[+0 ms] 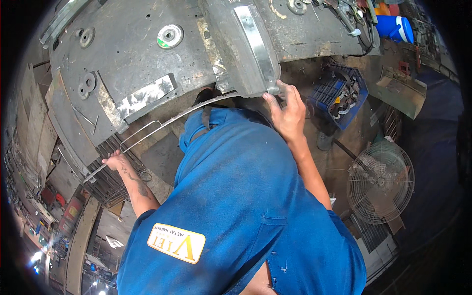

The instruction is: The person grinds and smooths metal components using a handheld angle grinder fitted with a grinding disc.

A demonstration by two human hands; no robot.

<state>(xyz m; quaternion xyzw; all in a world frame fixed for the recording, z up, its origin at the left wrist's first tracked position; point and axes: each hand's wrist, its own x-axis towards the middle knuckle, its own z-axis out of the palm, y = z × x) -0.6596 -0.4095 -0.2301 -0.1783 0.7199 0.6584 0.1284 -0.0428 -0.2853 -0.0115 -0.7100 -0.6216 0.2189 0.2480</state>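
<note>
My left hand [116,161] is closed around a long, thin metal rod [167,123] with a narrow loop along one side. The rod slants across in front of my body, up toward the near edge of the workbench [132,54]. A thick grey metal block [228,49] with a bright metal strip [250,32] on top juts past that edge. At the block's near right corner my right hand [287,110] grips with thumb and fingers. I cannot tell whether the rod's far end reaches that hand.
On the bench lie a grinding disc [169,36], smaller discs [87,37] and a white-smeared plate [146,94]. A blue crate [339,93] of metal parts, a caged fan [381,182] and a blue cooler [393,28] stand right. Metal bars [110,182] sit below my left hand.
</note>
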